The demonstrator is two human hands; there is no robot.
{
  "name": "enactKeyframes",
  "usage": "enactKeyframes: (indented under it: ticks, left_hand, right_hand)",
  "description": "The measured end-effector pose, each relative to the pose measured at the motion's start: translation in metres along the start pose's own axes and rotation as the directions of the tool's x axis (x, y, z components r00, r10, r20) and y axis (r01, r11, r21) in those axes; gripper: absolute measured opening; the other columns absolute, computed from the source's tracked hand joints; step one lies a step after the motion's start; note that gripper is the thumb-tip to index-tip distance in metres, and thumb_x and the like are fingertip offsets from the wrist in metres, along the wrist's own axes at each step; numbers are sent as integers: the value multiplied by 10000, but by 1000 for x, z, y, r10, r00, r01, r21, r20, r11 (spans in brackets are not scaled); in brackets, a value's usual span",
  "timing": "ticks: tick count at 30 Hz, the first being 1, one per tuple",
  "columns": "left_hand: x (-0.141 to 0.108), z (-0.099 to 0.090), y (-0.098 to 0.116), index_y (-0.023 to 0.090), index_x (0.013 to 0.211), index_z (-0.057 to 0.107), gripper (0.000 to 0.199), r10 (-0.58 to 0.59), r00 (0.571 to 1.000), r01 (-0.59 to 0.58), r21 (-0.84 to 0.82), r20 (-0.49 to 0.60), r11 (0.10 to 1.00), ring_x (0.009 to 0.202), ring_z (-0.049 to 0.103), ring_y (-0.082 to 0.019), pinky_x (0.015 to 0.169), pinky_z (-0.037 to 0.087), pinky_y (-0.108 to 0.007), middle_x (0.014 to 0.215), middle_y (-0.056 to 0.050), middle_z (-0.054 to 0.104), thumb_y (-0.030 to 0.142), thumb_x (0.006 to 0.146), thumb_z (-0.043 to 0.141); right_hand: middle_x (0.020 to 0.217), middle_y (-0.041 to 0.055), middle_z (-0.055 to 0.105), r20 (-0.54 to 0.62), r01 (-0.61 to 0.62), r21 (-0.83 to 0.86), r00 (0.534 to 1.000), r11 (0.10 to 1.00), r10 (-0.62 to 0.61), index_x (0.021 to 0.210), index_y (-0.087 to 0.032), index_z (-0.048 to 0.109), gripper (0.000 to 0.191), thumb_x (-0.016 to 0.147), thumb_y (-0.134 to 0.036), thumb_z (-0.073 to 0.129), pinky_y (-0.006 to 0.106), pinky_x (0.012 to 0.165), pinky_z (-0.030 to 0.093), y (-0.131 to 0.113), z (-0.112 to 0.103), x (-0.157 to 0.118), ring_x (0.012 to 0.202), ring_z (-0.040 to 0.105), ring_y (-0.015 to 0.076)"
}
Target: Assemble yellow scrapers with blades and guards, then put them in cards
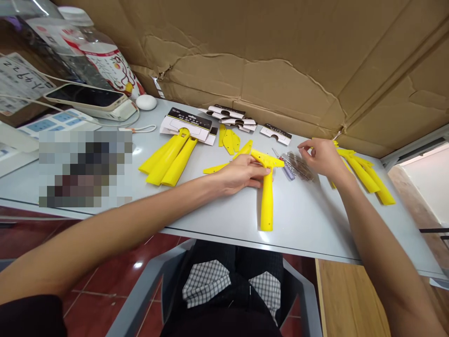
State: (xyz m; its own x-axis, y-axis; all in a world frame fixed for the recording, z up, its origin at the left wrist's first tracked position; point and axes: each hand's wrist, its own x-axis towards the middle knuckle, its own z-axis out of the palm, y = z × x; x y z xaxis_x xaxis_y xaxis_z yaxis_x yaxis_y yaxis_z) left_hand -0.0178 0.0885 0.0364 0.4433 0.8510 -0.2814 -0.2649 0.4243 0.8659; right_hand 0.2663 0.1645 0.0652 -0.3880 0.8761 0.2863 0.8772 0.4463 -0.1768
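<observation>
My left hand [242, 174] is closed around the head end of a yellow T-shaped scraper handle [267, 199], whose grip points toward the table's front edge. My right hand [322, 158] hovers above a brownish see-through pile [300, 166], thumb and fingers pinched together; what they hold, if anything, is too small to make out. Between the hands lies a small screwdriver [288, 169] with a translucent purple handle, and tiny screws are scattered beside it. Loose yellow plates [229, 140] lie behind my left hand, and another yellow piece [214, 168] rests just left of it.
Several yellow handles with a card [187, 124] over them lie left; more yellow handles [368, 175] lie right. Folded cards [233, 117] sit along the cardboard wall [245, 56]. A phone [87, 96], cables, a power strip [59, 122] and a bottle [105, 61] crowd the left.
</observation>
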Motion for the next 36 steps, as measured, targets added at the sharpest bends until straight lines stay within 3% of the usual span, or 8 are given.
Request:
enactKeyframes:
  ticks: [7, 17, 23, 28, 36]
  left_hand:
    - [-13, -3, 0, 106, 1071, 779, 320, -19, 999, 15, 95, 37, 995, 980, 741, -257, 858, 590, -438, 1070, -163, 794, 226, 811, 922]
    - [-19, -12, -4, 127, 1183, 748, 448, 0, 998, -6, 83, 70, 997, 1090, 753, -287, 893, 600, -446, 1231, -174, 777, 261, 799, 937]
    - [-23, -12, -2, 126, 1153, 759, 434, -7, 996, -1, 85, 87, 996, 1053, 761, -276, 901, 601, -448, 1218, -170, 783, 293, 800, 947]
    - [-22, -14, -2, 127, 1170, 747, 414, -11, 996, 4, 86, 86, 996, 1077, 764, -277, 906, 603, -443, 1238, -173, 778, 273, 827, 928]
    - [-23, -13, -2, 142, 1154, 743, 345, 8, 994, -18, 91, 108, 996, 1090, 755, -271, 877, 600, -419, 1224, -166, 775, 220, 852, 892]
  right_hand:
    - [815, 44, 809, 203, -95, 67, 976, 993, 80, 1038, -235, 844, 251, 962, -297, 613, 362, 663, 489, 8, -12, -24, 652, 682, 216]
    - [908, 50, 834, 147, -100, -4, 984, 995, 100, 1006, -216, 850, 275, 972, -220, 576, 368, 761, 509, 25, -9, -27, 788, 718, 238]
    - [1133, 97, 826, 126, -61, -119, 989, 991, 76, 1099, -228, 846, 298, 992, -269, 571, 410, 792, 525, 27, 0, -26, 938, 739, 295]
    - [1106, 66, 824, 196, -39, -68, 979, 997, 52, 1011, -279, 851, 233, 963, -273, 623, 415, 778, 542, 27, 1, -25, 896, 745, 288]
    - [1077, 62, 827, 207, -31, -53, 977, 998, 41, 970, -269, 847, 219, 962, -256, 629, 433, 814, 561, 31, 4, -23, 934, 745, 296]
